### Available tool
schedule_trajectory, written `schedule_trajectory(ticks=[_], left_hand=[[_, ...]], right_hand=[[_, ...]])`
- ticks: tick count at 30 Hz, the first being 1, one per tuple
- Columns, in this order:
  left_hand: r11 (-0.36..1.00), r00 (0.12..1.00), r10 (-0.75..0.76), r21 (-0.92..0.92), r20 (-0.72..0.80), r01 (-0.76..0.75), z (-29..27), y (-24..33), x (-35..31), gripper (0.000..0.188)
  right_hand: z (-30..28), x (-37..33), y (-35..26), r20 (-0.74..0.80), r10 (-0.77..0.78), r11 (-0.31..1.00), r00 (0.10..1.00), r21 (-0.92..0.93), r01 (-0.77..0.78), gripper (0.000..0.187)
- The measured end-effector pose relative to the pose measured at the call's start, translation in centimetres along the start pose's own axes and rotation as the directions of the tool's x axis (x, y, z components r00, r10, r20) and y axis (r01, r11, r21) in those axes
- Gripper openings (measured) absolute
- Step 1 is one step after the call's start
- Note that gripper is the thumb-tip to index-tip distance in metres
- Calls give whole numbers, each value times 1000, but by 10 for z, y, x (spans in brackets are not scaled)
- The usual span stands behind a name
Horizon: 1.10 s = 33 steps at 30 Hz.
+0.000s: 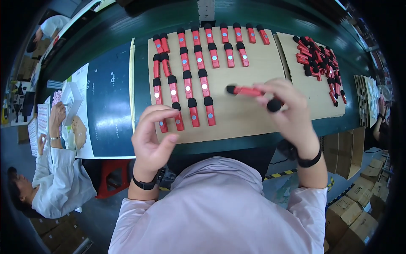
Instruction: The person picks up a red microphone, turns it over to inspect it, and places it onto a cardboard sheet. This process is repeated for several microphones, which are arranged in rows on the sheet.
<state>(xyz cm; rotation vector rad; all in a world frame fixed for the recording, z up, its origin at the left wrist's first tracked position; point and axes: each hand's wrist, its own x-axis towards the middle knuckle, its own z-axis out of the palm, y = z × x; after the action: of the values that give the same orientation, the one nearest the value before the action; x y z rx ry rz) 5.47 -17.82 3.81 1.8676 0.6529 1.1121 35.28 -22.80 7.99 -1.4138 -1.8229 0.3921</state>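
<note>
Red mini microphones with black foam heads lie in rough rows on a cardboard sheet [249, 114]; most show a pale round spot. Over the sheet's right part, my right hand [289, 108] is closed on a red microphone [246, 90] whose black head points left. A second black foam head [274, 105] shows under the same fingers; its body is hidden. My left hand [152, 139] hovers at the sheet's near left corner, fingers curved and thumb apart, with nothing in it. Nearest to it are the microphones of the closest row, such as this microphone [178, 117].
A pile of red microphones [321, 59] lies on a second cardboard sheet [325, 108] at the right. To the left, a person in white [63, 178] handles a white box [72, 101] beside a dark blue board [112, 97]. Cardboard boxes [344, 209] stand at lower right.
</note>
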Motion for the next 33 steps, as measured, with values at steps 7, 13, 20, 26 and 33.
schedule_trajectory(ticks=[7, 13, 20, 26, 33], left_hand=[[994, 970, -102, 21, -223, 109, -27, -16, -13, 23], [990, 965, -116, 53, -235, 132, -37, -18, -25, 19], [991, 970, -97, 71, -222, 115, -32, -13, -18, 18], [991, 984, -77, 97, -163, 94, -21, -4, -10, 19], [992, 999, -23, 123, -45, 28, -4, 13, 6, 22]], right_hand=[[-15, 28, 63, 6, -117, 797, 993, -596, 98, 30], [-3, 19, 74, 133, -53, 793, 990, -597, 122, 33], [2, 33, 88, 107, -41, 799, 993, -594, 97, 30], [-1, 27, 77, 4, 139, 946, 990, -297, -132, 24], [0, 4, -3, 151, 165, 973, 975, 136, -186, 21]])
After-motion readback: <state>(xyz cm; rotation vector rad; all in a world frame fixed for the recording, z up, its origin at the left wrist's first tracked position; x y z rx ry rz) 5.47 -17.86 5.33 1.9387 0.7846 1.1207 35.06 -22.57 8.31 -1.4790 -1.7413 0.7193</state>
